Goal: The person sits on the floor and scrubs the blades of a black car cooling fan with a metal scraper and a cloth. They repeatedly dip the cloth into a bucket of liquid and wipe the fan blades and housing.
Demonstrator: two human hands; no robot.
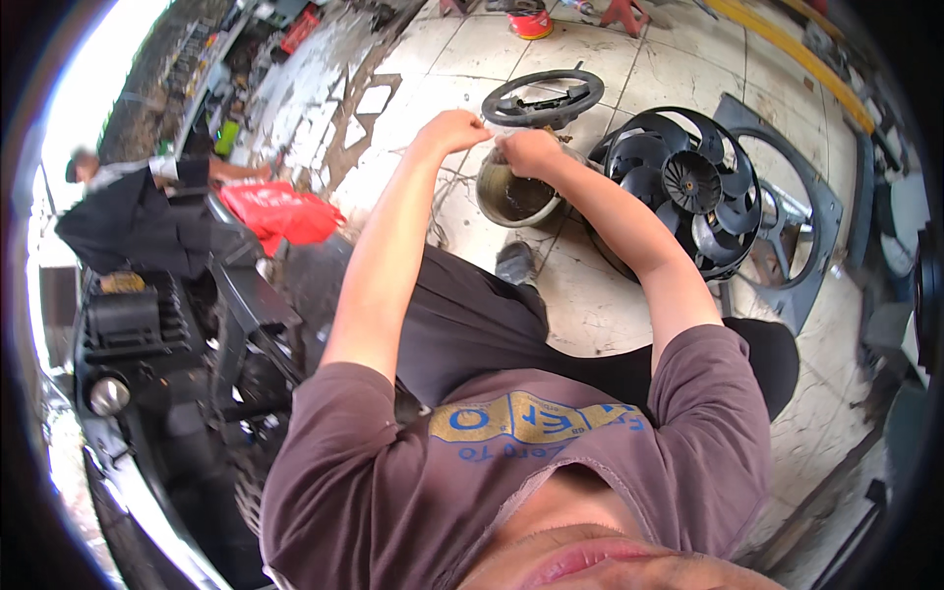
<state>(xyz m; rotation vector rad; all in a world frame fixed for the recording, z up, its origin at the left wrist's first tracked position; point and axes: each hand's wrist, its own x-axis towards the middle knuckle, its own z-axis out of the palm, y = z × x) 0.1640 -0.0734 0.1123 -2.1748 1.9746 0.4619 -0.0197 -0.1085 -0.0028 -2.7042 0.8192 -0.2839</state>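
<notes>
My left hand [454, 131] and my right hand [531, 154] are held close together in front of me, fingers pinched. Between the fingertips there may be something small and pale, too small to make out. Below my right hand, a round bucket [492, 202] with a dull, stained inside stands on the tiles, partly covered by the hand and forearm. Just beyond the hands lies a black steering wheel [590, 98]. To the right of my right forearm is a large black radiator fan [693, 182] with broad curved blades.
A grey fan shroud [821, 211] with a round opening lies behind the fan. A red tin [531, 25] and red stands [625, 15] are at the far side. At left are a vehicle's dark front [128, 324], a red cloth or bag [280, 211] and another person [128, 211].
</notes>
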